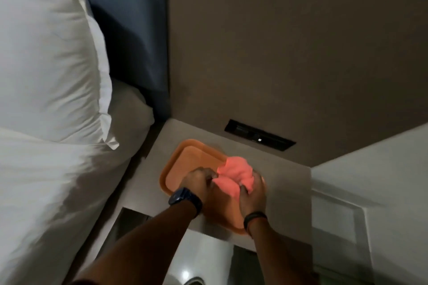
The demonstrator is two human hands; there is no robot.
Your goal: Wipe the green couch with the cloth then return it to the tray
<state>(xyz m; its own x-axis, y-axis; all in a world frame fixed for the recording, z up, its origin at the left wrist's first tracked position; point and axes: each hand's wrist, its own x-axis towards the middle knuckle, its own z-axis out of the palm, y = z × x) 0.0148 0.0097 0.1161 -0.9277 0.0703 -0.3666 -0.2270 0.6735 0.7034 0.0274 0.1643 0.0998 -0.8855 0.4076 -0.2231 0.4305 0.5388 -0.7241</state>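
The head view looks steeply down at an orange tray (178,164) lying on a grey bedside ledge (287,176), and everything else is best placed from that tray. Over its near right part both hands meet on a bunched pink cloth (234,174): the left hand (199,180), with a dark watch (184,199) on its wrist, has its fingers curled closed on the cloth's left edge, and the right hand (253,194), with a dark band (254,216) on its wrist, has its fingers folded into the cloth's right side, the thumb pressed into the fabric. The cloth sits within the tray's outline, but motion blur hides whether it rests on the tray floor or is held just above it. Left of the tray, past the ledge's edge, lies a bed with white bedding (46,192) and a white pillow (46,53); behind the tray a dark switch panel (259,135) is set into the ledge against a brown wall (289,41). No green couch shows anywhere in this view, so whether the wiping is done cannot be read from it. If the hands are gathering the cloth up, the whole task lies ahead; if they are setting it down, only the release remains. The pose fits either reading.
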